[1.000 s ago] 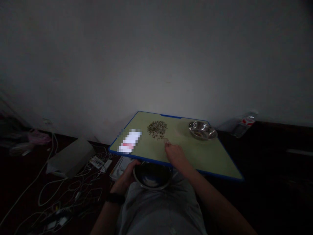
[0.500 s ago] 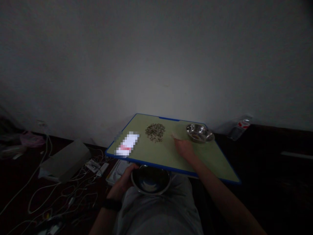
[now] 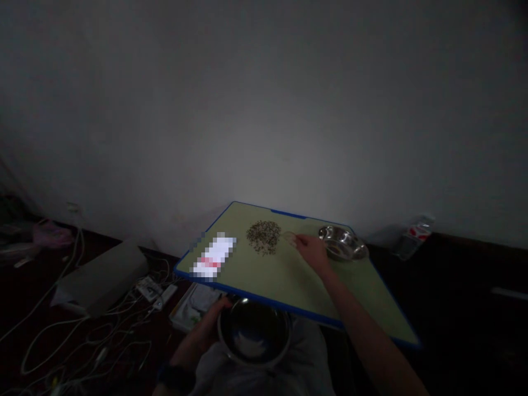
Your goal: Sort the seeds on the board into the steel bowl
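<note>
A green board with a blue rim (image 3: 289, 278) lies across my lap. On it sits a small heap of dark seeds (image 3: 264, 237). My right hand (image 3: 312, 250) rests on the board between the heap and a steel bowl (image 3: 342, 242), fingers stretched toward the seeds; the light is too dim to see whether anything is pinched. My left hand (image 3: 210, 324) grips the rim of a second steel bowl (image 3: 253, 333) held on my lap under the board's near edge.
A lit phone (image 3: 214, 256) lies on the board's left part. A plastic bottle (image 3: 412, 236) lies by the wall at right. Cables (image 3: 94, 341), a grey box (image 3: 103, 278) and a charger cover the floor at left.
My right hand went from beside the heap toward the far bowl, and now reaches back toward the seeds. The view tilted down a little; the lap bowl stays held.
</note>
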The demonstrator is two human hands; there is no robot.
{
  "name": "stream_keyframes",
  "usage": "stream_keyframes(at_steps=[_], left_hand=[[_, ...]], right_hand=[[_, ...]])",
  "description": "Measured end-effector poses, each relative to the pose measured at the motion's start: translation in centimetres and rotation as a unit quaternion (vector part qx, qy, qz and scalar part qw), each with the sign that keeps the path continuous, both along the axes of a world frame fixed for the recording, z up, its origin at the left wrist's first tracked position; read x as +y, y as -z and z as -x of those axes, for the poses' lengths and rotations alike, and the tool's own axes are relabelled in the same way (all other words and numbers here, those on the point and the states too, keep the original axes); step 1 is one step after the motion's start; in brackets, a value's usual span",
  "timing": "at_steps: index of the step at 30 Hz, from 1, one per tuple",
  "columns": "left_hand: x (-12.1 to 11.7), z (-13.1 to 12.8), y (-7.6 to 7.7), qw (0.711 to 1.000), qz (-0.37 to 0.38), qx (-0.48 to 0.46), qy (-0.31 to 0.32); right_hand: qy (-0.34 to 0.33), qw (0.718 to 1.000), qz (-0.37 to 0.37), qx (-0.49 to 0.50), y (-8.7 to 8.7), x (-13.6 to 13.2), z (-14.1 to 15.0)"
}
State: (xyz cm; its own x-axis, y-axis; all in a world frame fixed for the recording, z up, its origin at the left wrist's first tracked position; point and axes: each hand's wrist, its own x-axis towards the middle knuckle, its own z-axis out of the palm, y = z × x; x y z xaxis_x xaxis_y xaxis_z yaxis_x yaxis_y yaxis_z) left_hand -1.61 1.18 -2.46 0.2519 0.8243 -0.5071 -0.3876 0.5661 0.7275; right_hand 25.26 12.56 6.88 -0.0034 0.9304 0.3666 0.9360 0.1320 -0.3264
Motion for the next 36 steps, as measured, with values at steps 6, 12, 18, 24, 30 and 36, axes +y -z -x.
stream_keyframes(at_steps=[6, 12, 18, 24, 30, 36], left_hand=[[-0.6, -0.5, 0.8, 1.000, 0.028, -0.004, -0.012], [-0.9, -0.3, 1.2, 0.999, 0.020, -0.020, -0.026], [-0.8, -0.3, 0.4, 0.995, 0.087, 0.038, -0.030], [-1.3, -0.2, 0.1, 0.998, 0.029, 0.046, -0.040], [-1.5, -0.6, 0.2, 0.997, 0.041, 0.055, -0.024], [-1.4, -0.9, -0.5, 0.996, 0.057, 0.058, -0.028]], right_hand=[[-0.105, 0.929, 0.093, 0.342, 1.2, 4.8, 0.9], [-0.164, 0.931, 0.106, 0.309, 1.4, 6.5, 3.3], [-0.162, 0.969, 0.027, 0.183, 1.2, 4.3, 5.0], [-0.237, 0.967, 0.013, 0.093, 0.9, 1.5, 5.8], [-0.259, 0.964, 0.031, 0.062, 1.4, 1.9, 5.9], [-0.189, 0.981, 0.031, 0.032, 1.6, 3.0, 4.8]])
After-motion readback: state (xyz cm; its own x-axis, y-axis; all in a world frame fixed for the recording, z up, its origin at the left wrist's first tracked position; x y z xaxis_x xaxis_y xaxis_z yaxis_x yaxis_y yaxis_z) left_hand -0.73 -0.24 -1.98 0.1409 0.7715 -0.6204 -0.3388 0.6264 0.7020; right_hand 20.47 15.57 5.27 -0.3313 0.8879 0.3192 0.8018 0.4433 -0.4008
